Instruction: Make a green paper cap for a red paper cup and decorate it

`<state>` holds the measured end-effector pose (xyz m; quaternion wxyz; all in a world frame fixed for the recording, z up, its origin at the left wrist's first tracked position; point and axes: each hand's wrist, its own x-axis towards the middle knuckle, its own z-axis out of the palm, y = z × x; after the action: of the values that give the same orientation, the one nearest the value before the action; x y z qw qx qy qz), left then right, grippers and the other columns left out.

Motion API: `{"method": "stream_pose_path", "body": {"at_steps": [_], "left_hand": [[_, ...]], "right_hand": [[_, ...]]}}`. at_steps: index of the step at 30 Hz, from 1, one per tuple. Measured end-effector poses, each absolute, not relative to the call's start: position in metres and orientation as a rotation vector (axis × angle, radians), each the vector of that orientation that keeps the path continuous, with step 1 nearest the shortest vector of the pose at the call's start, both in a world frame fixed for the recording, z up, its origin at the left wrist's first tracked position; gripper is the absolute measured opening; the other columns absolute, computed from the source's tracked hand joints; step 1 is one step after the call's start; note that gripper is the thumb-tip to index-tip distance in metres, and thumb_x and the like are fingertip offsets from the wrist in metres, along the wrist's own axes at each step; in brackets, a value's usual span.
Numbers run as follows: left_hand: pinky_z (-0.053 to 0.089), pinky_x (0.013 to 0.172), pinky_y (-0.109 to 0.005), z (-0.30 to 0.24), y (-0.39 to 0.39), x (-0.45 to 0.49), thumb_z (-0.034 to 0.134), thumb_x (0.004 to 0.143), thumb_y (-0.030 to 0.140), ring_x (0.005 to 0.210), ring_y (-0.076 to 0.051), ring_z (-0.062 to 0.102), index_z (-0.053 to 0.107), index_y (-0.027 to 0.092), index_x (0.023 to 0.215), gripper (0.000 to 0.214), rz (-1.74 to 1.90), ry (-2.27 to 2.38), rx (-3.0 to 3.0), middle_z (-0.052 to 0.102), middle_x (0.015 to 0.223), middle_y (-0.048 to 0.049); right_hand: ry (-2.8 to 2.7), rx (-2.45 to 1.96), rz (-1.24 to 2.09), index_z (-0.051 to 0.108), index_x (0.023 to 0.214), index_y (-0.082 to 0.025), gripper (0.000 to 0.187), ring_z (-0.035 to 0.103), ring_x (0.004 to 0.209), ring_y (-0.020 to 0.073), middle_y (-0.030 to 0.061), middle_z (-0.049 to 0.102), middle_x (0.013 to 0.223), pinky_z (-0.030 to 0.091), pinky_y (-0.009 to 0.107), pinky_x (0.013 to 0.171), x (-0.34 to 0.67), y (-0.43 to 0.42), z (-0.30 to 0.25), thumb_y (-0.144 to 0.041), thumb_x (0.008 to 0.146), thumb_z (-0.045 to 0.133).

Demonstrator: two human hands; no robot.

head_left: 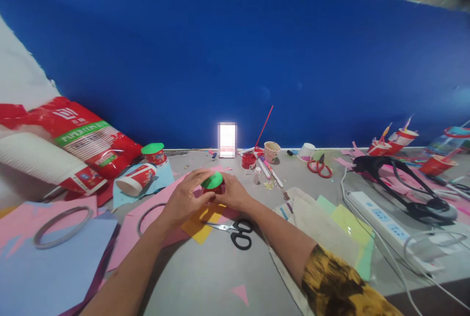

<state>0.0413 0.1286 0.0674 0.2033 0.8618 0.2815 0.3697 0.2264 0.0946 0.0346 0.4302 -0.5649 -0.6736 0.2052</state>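
Observation:
Between my two hands is a red paper cup [215,191] topped by a green paper disc [213,180]. My left hand [186,194] curls round its left side, thumb in front. Fingers of my right hand [235,192] press on its right side. Much of the cup is hidden by my fingers. Just below lie a yellow paper piece [200,223] and black-handled scissors [242,234]. A similar green-topped cup [157,155] stands to the left, near a red and white paper cup [136,179] on its side.
Stacked paper cups [40,157] and a red cup bag [91,135] fill the left back. Rolls of tape [63,228] lie on coloured paper. Markers [273,173], red-handled scissors [319,168], a power strip [389,223] and a black headset [404,193] are on the right.

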Motion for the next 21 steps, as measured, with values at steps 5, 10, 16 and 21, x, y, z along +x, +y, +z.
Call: {"method": "stream_pose_path", "body": {"at_steps": [5, 10, 16, 21], "left_hand": [[0.050, 0.110, -0.049, 0.075, 0.128, 0.038, 0.069, 0.087, 0.036, 0.123, -0.028, 0.064, 0.070, 0.026, 0.123, 0.037, 1.153, 0.859, 2.304, 0.071, 0.130, -0.0066], [0.057, 0.095, -0.044, 0.074, 0.131, 0.038, 0.066, 0.088, 0.037, 0.099, -0.026, 0.072, 0.076, 0.024, 0.088, 0.017, 1.334, 1.013, 2.111, 0.078, 0.098, -0.0053], [0.056, 0.094, -0.042, 0.067, 0.130, 0.040, 0.071, 0.085, 0.033, 0.095, -0.025, 0.072, 0.077, 0.025, 0.084, 0.010, 1.307, 1.013, 2.095, 0.079, 0.097, -0.0038], [0.055, 0.093, -0.041, 0.065, 0.130, 0.040, 0.071, 0.085, 0.028, 0.094, -0.024, 0.071, 0.075, 0.025, 0.082, 0.006, 1.321, 0.983, 2.162, 0.078, 0.095, -0.0035]], "right_hand": [[-1.569, -1.451, 0.369, 0.063, 0.132, -0.021, 0.064, 0.066, 0.090, 0.0221, 0.0083, 0.072, 0.113, 0.055, 0.037, 0.080, 0.237, 0.088, 0.027, -0.020, 0.070, 0.080], [-1.518, -1.419, 0.264, 0.065, 0.131, -0.022, 0.038, 0.065, 0.104, 0.0227, 0.0098, 0.070, 0.121, 0.055, 0.041, 0.093, 0.247, 0.090, 0.034, -0.023, 0.094, 0.058], [-1.612, -1.322, 0.190, 0.073, 0.125, -0.025, 0.029, 0.062, 0.117, 0.0257, 0.0098, 0.070, 0.123, 0.051, 0.042, 0.102, 0.237, 0.096, 0.037, -0.031, 0.098, 0.061], [-1.660, -1.307, 0.159, 0.076, 0.121, -0.027, 0.027, 0.062, 0.117, 0.0264, 0.0099, 0.070, 0.123, 0.048, 0.044, 0.105, 0.233, 0.097, 0.031, -0.030, 0.097, 0.065]]}}
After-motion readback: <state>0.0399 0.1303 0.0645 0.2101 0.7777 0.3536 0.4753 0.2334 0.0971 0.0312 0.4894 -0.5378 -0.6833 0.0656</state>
